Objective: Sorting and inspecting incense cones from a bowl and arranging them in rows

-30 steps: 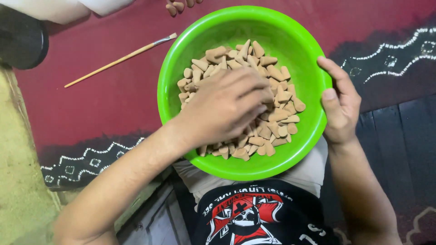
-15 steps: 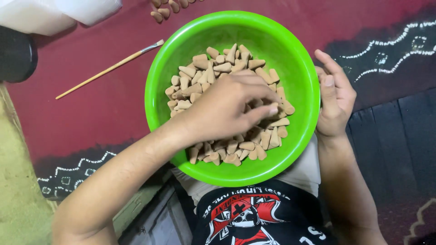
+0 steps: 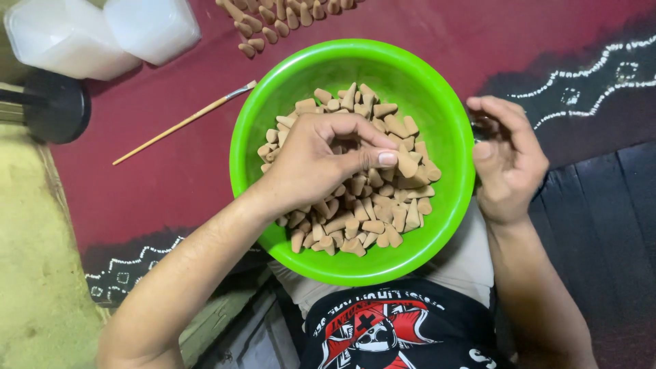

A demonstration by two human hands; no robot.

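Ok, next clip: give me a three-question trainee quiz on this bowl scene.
1. True or false: the left hand is inside the green bowl.
2. What fills the bowl: A) brown cones, B) white beads, C) green leaves?
3. What lies on the red mat left of the bowl?

Key:
1. True; it rests on the cone pile.
2. A.
3. A thin paintbrush, apart from the bowl; the right hand is at the bowl's opposite rim.

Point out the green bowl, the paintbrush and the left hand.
green bowl (image 3: 437,89), head view, on the bare inner wall at the upper right.
paintbrush (image 3: 181,124), head view, on the middle of the wooden handle.
left hand (image 3: 318,160), head view, on the back of the hand over the brown cones (image 3: 372,222).
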